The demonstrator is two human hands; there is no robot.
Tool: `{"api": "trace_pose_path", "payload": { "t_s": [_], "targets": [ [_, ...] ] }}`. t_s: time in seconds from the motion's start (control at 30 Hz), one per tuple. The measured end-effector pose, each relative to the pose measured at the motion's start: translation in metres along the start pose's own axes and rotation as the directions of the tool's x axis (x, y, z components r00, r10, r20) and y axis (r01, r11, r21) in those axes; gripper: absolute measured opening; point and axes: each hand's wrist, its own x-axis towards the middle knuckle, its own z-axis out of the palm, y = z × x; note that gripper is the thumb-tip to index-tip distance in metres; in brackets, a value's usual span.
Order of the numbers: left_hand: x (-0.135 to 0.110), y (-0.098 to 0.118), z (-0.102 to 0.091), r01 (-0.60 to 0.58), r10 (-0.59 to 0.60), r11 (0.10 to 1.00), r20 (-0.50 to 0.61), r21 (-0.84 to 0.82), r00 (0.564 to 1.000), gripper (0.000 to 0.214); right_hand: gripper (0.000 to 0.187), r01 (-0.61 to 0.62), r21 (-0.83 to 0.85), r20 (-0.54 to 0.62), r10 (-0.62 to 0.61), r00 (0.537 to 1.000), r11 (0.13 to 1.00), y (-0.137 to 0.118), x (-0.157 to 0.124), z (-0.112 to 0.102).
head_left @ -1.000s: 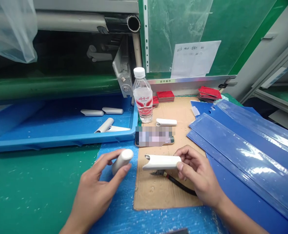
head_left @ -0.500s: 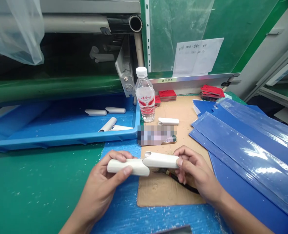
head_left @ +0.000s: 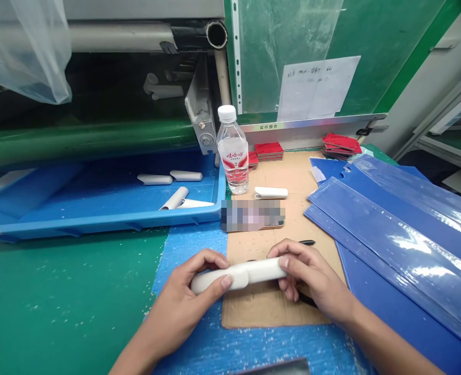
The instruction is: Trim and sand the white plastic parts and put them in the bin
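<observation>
My left hand (head_left: 189, 302) is closed around a white, round-ended plastic shell piece (head_left: 237, 277), thumb along its front. My right hand (head_left: 316, 278) pinches the outer end of a second white plastic shell piece (head_left: 264, 270). The two pieces meet end to end, with a curved seam between them; whether they are locked together I cannot tell. Both are held above a brown cardboard sheet (head_left: 249, 312). Under the right hand lies a dark, thin tool (head_left: 307, 242), mostly hidden. A similar white piece (head_left: 271, 193) lies farther back on the cardboard.
A blue tray (head_left: 97, 221) at the left holds several white pieces, below a green conveyor roller (head_left: 89, 138). A water bottle (head_left: 233, 151) and a phone (head_left: 249, 216) stand and lie behind my hands. Red-topped stacks (head_left: 268, 151) sit at the back; blue plastic sheets (head_left: 371, 250) cover the right.
The two white pieces, apart-looking and overlapping at angled cut ends before, now meet closely along a curved seam. My left hand has moved right and slightly down.
</observation>
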Motion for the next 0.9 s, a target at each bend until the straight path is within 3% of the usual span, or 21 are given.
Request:
{"api": "trace_pose_path", "payload": {
  "t_s": [0.13, 0.43, 0.57, 0.9],
  "targets": [
    [-0.0018, 0.0049, 0.0038, -0.044, 0.040, 0.988, 0.028, 0.148, 0.999, 0.019, 0.028, -0.023, -0.013, -0.002, 0.023, 1.000, 1.000, -0.0003, -0.0010, 0.0014],
    [-0.0058, 0.0065, 0.0072, -0.177, 0.146, 0.939, 0.124, 0.296, 0.982, 0.025, 0.029, -0.026, -0.038, 0.005, 0.026, 1.000, 0.999, -0.0001, -0.0035, 0.0027],
    [-0.0066, 0.0039, 0.0099, -0.212, 0.167, 0.925, 0.164, 0.315, 0.972, 0.027, 0.028, -0.029, -0.037, 0.008, 0.029, 1.000, 0.999, 0.0002, -0.0038, 0.0024],
    [-0.0065, 0.0041, 0.0098, -0.232, 0.192, 0.910, 0.147, 0.342, 0.970, 0.026, 0.029, -0.022, -0.023, 0.019, 0.023, 1.000, 0.999, -0.0005, -0.0040, 0.0038]
  ]
}}
